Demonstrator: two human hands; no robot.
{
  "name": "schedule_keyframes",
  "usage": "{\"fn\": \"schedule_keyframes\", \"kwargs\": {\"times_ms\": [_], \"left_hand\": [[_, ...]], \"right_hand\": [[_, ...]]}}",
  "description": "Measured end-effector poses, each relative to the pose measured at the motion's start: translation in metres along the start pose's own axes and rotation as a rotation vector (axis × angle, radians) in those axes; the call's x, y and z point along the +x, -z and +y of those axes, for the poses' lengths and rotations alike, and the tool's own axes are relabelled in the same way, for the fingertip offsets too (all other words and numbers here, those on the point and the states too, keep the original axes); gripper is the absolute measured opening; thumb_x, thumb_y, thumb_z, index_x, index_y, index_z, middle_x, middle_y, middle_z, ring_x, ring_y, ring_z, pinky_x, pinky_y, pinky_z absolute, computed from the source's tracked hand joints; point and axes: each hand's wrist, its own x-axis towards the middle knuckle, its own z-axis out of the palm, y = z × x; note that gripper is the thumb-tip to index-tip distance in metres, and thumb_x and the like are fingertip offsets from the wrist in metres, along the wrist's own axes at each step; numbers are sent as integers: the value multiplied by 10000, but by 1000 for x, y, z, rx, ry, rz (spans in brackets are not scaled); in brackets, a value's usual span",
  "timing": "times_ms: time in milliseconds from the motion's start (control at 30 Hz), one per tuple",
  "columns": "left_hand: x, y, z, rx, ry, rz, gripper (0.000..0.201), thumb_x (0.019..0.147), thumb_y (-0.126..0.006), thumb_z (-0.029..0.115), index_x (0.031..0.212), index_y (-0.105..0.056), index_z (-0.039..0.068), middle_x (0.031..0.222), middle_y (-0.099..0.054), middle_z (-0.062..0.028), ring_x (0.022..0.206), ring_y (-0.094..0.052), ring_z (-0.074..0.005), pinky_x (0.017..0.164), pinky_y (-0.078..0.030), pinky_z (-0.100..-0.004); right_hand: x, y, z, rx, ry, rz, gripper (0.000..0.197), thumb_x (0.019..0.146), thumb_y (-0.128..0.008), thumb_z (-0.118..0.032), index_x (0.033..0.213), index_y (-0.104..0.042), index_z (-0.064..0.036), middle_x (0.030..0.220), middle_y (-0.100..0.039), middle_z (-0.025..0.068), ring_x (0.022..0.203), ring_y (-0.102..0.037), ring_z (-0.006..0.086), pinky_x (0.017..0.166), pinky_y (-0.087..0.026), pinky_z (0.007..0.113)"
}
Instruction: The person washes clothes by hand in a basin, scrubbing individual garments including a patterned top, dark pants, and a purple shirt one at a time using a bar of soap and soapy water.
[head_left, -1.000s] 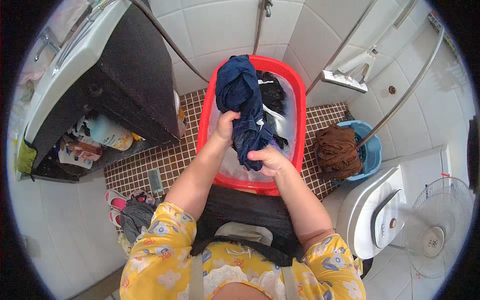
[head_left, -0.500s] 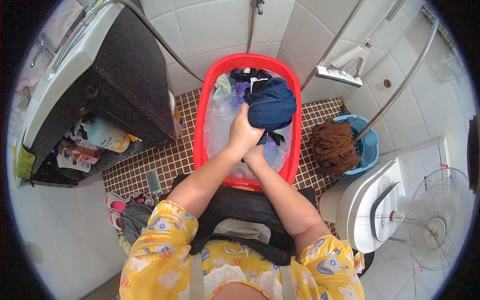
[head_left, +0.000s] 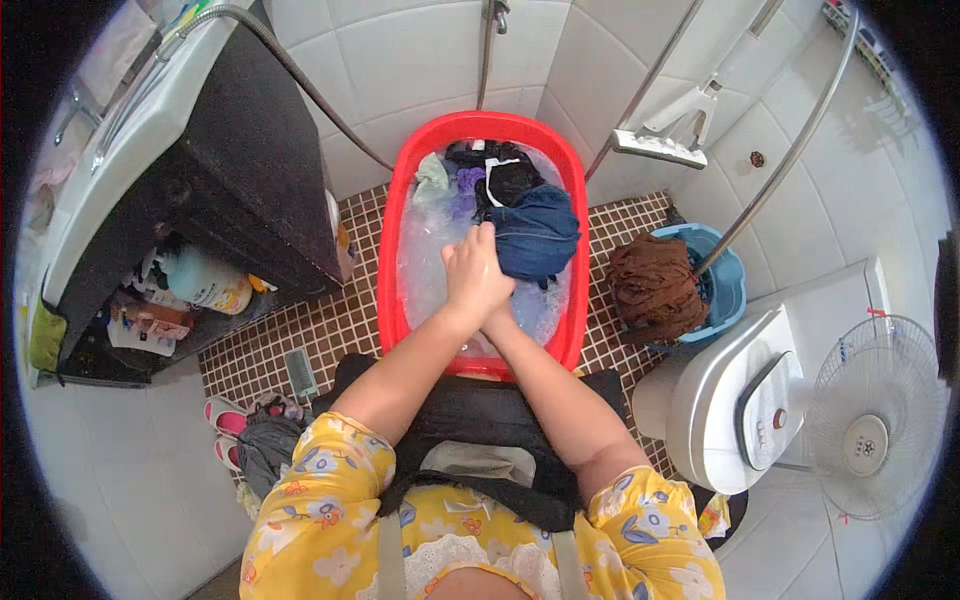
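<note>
A dark navy blue garment (head_left: pixel 540 235), wet and bunched into a ball, is held over a red tub (head_left: pixel 388 290) of cloudy, sudsy water. My left hand (head_left: pixel 477 272) is closed round its gathered near end. Just below, my right hand (head_left: pixel 497 322) is tucked under the left one, close to the garment; its fingers are hidden. At the tub's far end float a black cloth with a white strap (head_left: pixel 510 180), a purple cloth (head_left: pixel 466 192) and a pale green cloth (head_left: pixel 431 178).
Right of the tub, a blue bucket (head_left: pixel 735 290) has a brown cloth (head_left: pixel 655 290) over its rim. A white toilet (head_left: pixel 715 430) and a fan (head_left: pixel 865 445) stand nearer. A dark cabinet (head_left: pixel 235 160) with bottles flanks the left. A floor squeegee (head_left: pixel 660 148) leans at the far right.
The navy garment and both hands have come down slightly toward the near left. More of the black cloth with the white strap shows. The whole view has shifted a little.
</note>
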Motion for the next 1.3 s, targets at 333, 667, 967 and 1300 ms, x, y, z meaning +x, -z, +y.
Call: {"fn": "schedule_keyframes", "kwargs": {"times_ms": [333, 667, 967, 1300], "left_hand": [[33, 34, -54, 133, -237, 319, 433, 581, -691, 126, 982, -549, 47, 943, -576, -101, 979, -545, -289, 884, -337, -426], [19, 11, -27, 37, -528, 188, 440, 633, -665, 113, 1054, -559, 39, 1081, -587, -100, 1012, -564, -291, 898, -393, -438], [19, 0, -25, -699, -217, -221, 800, 609, -743, 144, 1338, -420, 70, 1038, -643, -153, 894, -646, -286, 811, -484, -355], [4, -33, -48, -1183, 244, -709, 400, 489, -643, -14, 887, -602, 8, 783, -589, -18, 724, -564, -132, 693, -469, -271]], "right_hand": [[-16, 85, -48, -12, -230, -191, 1055, 635, -726, -615, 1432, -289, -80, 1390, -413, 173, 1213, -460, 365, 971, -386, 512], [-3, 97, -59, 1222, 63, 187, 391, 808, -665, -119, 1167, -515, -82, 1041, -616, 79, 941, -621, 238, 859, -487, 417], [-13, 80, -73, 945, 373, 405, 335, 685, -537, 66, 1010, -613, 33, 933, -627, 69, 837, -592, 151, 780, -465, 270], [-10, 89, -66, 857, 271, 336, 297, 649, -504, 40, 922, -622, 49, 846, -637, 97, 771, -600, 189, 721, -479, 282]]}}
